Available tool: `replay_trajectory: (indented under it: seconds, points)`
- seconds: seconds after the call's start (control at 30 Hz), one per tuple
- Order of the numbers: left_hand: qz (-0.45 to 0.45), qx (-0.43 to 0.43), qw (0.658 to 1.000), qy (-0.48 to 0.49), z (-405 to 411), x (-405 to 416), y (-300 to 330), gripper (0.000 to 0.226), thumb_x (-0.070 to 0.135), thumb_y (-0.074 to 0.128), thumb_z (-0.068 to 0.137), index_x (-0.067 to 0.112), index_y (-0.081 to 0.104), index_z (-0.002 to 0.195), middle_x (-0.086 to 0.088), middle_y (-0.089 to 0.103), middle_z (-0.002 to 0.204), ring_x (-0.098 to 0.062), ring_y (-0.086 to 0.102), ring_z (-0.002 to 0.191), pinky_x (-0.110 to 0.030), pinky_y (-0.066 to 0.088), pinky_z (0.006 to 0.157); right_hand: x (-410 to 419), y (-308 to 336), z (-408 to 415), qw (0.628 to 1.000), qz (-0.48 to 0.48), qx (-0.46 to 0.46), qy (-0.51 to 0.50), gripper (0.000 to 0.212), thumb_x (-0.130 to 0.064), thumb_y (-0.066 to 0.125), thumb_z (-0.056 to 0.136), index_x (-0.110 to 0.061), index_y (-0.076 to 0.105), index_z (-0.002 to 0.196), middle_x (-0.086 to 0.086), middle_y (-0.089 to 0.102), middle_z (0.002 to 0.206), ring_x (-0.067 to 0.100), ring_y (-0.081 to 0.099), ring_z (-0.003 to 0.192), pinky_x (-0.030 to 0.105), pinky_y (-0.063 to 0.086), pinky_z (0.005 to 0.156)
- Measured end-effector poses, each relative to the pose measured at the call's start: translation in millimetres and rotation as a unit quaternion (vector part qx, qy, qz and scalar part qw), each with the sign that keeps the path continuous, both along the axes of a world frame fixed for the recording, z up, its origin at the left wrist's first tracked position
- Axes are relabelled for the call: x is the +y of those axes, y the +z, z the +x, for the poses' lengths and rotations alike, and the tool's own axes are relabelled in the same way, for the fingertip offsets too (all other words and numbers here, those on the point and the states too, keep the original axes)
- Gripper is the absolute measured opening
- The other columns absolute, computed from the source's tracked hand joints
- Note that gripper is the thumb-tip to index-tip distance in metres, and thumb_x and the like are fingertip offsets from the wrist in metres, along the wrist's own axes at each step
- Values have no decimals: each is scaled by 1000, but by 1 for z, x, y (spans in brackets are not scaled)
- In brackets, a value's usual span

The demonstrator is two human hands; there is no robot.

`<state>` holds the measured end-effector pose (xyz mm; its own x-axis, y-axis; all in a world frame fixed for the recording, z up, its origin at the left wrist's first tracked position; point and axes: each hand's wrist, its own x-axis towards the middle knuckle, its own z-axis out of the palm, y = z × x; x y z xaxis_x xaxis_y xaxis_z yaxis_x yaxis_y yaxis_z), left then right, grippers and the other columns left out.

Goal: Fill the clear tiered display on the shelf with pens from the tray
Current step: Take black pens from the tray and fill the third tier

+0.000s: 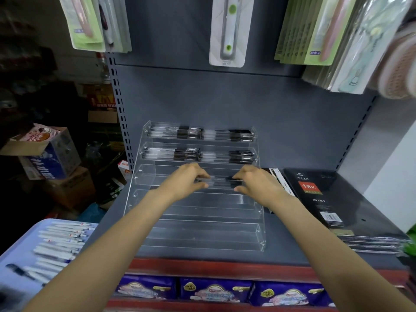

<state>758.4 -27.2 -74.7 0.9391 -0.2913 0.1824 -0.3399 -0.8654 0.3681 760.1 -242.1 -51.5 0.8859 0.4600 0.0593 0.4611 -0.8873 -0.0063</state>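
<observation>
The clear tiered display (198, 210) stands on the grey shelf. Its top two tiers hold rows of black-and-clear pens (198, 132). At the third tier, my left hand (186, 181) and my right hand (254, 180) together pinch a small bunch of pens (221, 181), one hand at each end, held level over that tier. The lower tiers show no pens. At the lower left a pale blue tray (13, 262) carries several white pens (60, 242).
Black diary notebooks (319, 199) lie on the shelf right of the display. Packaged goods hang on the back panel above. Purple packs (216, 291) fill the shelf below. Cardboard boxes (51, 154) are stacked at the left.
</observation>
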Motion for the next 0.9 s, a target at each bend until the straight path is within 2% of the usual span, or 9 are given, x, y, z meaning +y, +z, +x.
replay_trajectory:
  seconds: [0.13, 0.23, 0.4, 0.53, 0.63, 0.7, 0.77, 0.83, 0.9]
  points:
    - [11, -9, 1000, -11, 2, -10, -1, 34, 20, 58, 91, 16, 59, 124, -2, 55, 117, -19, 52, 108, -30, 41, 97, -2, -1, 0, 1000, 0, -19, -19, 39, -30, 51, 95, -11, 54, 128, 6, 50, 128, 27, 54, 113, 36, 47, 94]
    - [4, -18, 1000, -14, 1, -9, -3, 34, 19, 57, 90, 18, 59, 124, -1, 57, 115, -18, 53, 106, -32, 42, 95, -1, -1, -3, 999, 21, -18, -20, 39, -30, 51, 95, -12, 53, 129, 5, 50, 128, 27, 54, 114, 36, 46, 95]
    - [-54, -79, 995, 12, -13, 1, -3, 29, 17, 59, 89, 18, 62, 117, -1, 59, 114, -18, 53, 110, -37, 42, 98, 12, -4, -12, 991, 131, -15, -2, 37, -27, 53, 94, -14, 54, 129, 3, 52, 126, 20, 49, 120, 38, 44, 99]
    - [-45, -148, 987, 31, -39, 22, 5, 27, 16, 55, 91, 19, 61, 117, 0, 59, 115, -20, 51, 111, -38, 40, 96, 42, -2, -27, 977, 211, -18, 16, 31, -22, 57, 92, -14, 60, 121, 3, 58, 116, 18, 57, 106, 35, 47, 94]
    - [-78, -161, 983, 43, -68, 61, 5, 24, 19, 55, 91, 18, 63, 113, 1, 60, 109, -18, 55, 105, -38, 44, 91, 85, 3, -44, 968, 249, -25, 31, 27, -20, 58, 91, -14, 63, 117, 2, 61, 108, 12, 56, 93, 23, 43, 88]
    - [-107, -157, 980, 56, -89, 98, 2, 22, 17, 56, 90, 16, 64, 111, 2, 61, 102, -16, 58, 98, -37, 47, 87, 123, 4, -59, 962, 269, -16, 47, 26, -18, 61, 89, -13, 65, 113, 2, 63, 104, 8, 54, 88, 22, 43, 87]
    - [-117, -139, 980, 82, -113, 141, -7, 21, 14, 57, 89, 16, 64, 109, 1, 61, 101, -15, 59, 94, -32, 48, 84, 167, -1, -77, 957, 284, 3, 66, 24, -16, 62, 88, -12, 66, 111, 3, 63, 102, 10, 57, 88, 23, 45, 89]
    - [-116, -108, 980, 119, -137, 188, -21, 20, 13, 56, 89, 16, 64, 107, 0, 62, 101, -17, 59, 92, -28, 47, 81, 217, -10, -99, 955, 283, 28, 80, 23, -14, 61, 89, -12, 66, 111, 4, 63, 102, 13, 59, 91, 17, 40, 85]
    - [-132, -63, 977, 156, -159, 239, -37, 19, 13, 56, 90, 16, 65, 106, -2, 64, 101, -18, 60, 91, -32, 49, 81, 268, -25, -119, 954, 281, 56, 93, 23, -13, 59, 89, -10, 66, 111, 7, 65, 103, 17, 61, 93, 14, 37, 79]
